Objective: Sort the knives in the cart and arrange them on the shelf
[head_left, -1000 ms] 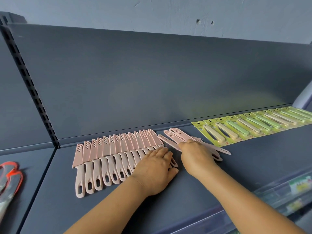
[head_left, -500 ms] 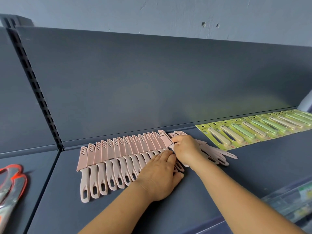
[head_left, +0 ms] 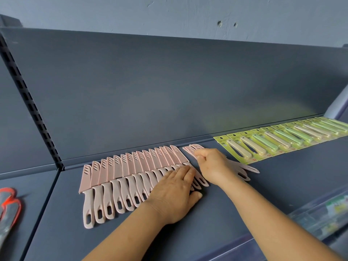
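A row of several pink sheathed knives lies overlapped on the dark grey shelf, handles toward me. My left hand rests flat on the handles at the row's right end, fingers together. Just right of the row, my right hand is closed on a pink knife from a small loose pile; sheath tips stick out past my fingers and handles trail out to the right. The rest of that pile is hidden under the hand.
A row of green-carded knives runs along the shelf's back right. Red-handled scissors lie on the neighbouring shelf at far left. A slotted upright divides the two bays. The shelf's front edge with price labels is at lower right.
My right hand added a knife to the row's right end, then moved back right onto the loose pile. My left hand stayed pressed on the row's handles.
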### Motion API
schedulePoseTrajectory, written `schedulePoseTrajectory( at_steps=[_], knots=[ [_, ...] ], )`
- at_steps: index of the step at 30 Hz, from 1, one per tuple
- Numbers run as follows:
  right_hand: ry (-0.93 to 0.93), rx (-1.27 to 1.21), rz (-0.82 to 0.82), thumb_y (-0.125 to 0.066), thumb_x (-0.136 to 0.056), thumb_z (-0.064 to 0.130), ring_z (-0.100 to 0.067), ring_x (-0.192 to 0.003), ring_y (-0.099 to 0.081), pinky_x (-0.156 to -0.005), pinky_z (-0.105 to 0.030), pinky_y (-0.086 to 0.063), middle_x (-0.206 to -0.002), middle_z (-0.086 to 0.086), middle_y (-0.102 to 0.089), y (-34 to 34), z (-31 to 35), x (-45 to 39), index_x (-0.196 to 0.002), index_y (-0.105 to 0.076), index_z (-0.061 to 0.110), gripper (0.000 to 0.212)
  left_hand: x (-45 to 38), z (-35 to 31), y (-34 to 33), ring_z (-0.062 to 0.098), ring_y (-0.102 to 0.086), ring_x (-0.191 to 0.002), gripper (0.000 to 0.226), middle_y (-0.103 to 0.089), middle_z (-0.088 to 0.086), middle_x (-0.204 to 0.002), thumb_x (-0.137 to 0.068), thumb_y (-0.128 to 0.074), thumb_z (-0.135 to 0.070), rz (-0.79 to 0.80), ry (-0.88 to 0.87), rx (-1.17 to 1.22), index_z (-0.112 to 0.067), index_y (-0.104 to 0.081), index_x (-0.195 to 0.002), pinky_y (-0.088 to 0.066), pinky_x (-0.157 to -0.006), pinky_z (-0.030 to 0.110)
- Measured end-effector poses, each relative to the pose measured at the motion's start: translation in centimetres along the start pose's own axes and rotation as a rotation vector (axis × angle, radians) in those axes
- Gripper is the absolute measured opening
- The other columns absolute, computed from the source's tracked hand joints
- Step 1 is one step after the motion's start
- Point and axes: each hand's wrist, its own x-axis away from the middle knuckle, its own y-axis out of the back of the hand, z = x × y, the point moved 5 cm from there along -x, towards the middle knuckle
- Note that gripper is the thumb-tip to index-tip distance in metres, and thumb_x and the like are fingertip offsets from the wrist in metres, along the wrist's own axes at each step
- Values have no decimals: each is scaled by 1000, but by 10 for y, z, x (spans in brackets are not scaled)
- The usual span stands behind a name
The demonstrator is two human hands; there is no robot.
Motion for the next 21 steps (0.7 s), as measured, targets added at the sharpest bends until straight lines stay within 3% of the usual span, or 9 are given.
schedulePoseTrajectory(
  at_steps=[5, 8, 15, 18, 21],
  knots=[
    [30, 221, -1, -44, -97, 18, -25, -114, -50, -86, -33, -49, -126, -4, -55, 8, -29, 9, -126, -60, 24, 33, -8, -2, 0, 17, -2, -147, 63, -4, 0, -161, -100, -28, -48, 79, 5, -50, -19, -9, -153, 2, -118, 30],
    [68, 302, 29, -48, -95, 20, -24, -119, -45, -89, -31, -44, -130, -4, -51, 2, -35, 12, -127, -59, 24, 34, -13, -6, -2, 17, -8, -147, 61, -10, 1, -160, -100, -29, -48, 91, -3, -67, -18, -15, -152, 0, -118, 30],
    [108, 294, 32, -47, -96, 18, -23, -113, -52, -71, -24, -35, -126, -2, -52, -1, -29, 12, -125, -60, 25, 32, -13, -8, -6, 17, -21, -142, 58, -22, -1, -155, -99, -29, -47, 42, -14, -83, -16, -24, -148, -8, -116, 27],
    [103, 238, 31, -47, -93, 13, -26, -103, -56, -75, -28, -47, -117, -6, -58, -7, -23, 7, -114, -66, 21, 29, -12, -9, -5, 17, -19, -142, 57, -21, -1, -155, -100, -30, -45, 39, -9, -69, -16, -24, -148, -6, -116, 27],
    [97, 255, 40, -46, -91, 11, -24, -84, -50, -53, -25, -32, -99, -6, -58, -7, -12, 5, -90, -63, 15, 18, -12, -9, -5, 17, -17, -143, 58, -20, 0, -155, -100, -29, -45, 36, -4, -62, -15, -22, -149, -5, -116, 27]
  ],
)
